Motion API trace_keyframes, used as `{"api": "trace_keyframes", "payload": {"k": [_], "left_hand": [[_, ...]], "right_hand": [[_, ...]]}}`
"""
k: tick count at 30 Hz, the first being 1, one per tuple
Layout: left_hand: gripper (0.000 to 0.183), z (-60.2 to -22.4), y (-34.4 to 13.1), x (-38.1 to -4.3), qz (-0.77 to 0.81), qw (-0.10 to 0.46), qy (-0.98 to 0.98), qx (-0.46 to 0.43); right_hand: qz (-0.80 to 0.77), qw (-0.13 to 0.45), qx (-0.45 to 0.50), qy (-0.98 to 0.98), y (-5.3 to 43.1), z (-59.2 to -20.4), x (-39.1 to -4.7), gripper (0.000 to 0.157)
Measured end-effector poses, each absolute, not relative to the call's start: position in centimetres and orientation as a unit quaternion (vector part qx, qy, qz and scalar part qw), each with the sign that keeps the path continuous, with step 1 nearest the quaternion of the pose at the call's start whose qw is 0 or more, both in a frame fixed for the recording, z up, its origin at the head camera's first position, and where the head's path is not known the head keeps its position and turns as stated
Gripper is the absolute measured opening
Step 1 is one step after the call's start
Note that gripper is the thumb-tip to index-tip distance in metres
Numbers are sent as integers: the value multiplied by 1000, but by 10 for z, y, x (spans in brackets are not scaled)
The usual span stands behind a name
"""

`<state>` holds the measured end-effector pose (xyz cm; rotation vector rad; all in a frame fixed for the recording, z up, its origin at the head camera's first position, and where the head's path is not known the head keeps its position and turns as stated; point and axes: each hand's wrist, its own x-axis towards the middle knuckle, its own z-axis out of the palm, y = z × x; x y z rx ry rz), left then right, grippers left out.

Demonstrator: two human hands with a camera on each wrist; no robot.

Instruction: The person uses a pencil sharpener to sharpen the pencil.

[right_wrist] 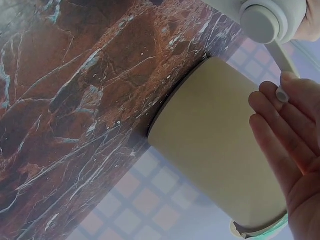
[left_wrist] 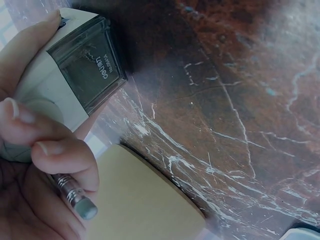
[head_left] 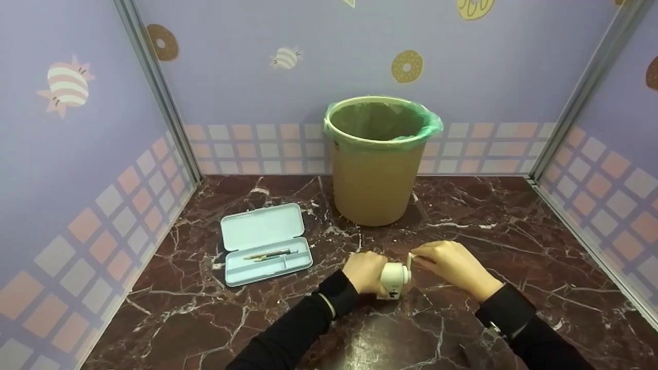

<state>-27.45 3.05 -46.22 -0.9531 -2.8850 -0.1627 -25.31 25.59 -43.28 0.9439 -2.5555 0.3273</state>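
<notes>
Small partitioned booth set up for desk-type work; wider building can't be told. Pale purple wall panels [head_left: 231, 77] on three sides, joined at metal corner posts [head_left: 160, 92]. Panels printed with doughnuts [head_left: 398, 68], striped sweets [head_left: 68, 85], and a pink-and-white check band [head_left: 242, 132] along the bottom. Dark red marble-look surface [head_left: 514, 236] spans between them. Desk items here: open pencil case [head_left: 262, 226], crank pencil sharpener [head_left: 393, 277]. Lined bin [head_left: 378, 185] near back panel.
</notes>
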Motion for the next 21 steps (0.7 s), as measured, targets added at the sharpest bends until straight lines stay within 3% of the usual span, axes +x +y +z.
{"api": "trace_keyframes", "payload": {"k": [21], "left_hand": [[48,-464,30,-275,-63,52,-944,-320]], "right_hand": [[117,185,332,-918,256,-443,-267,15]]}}
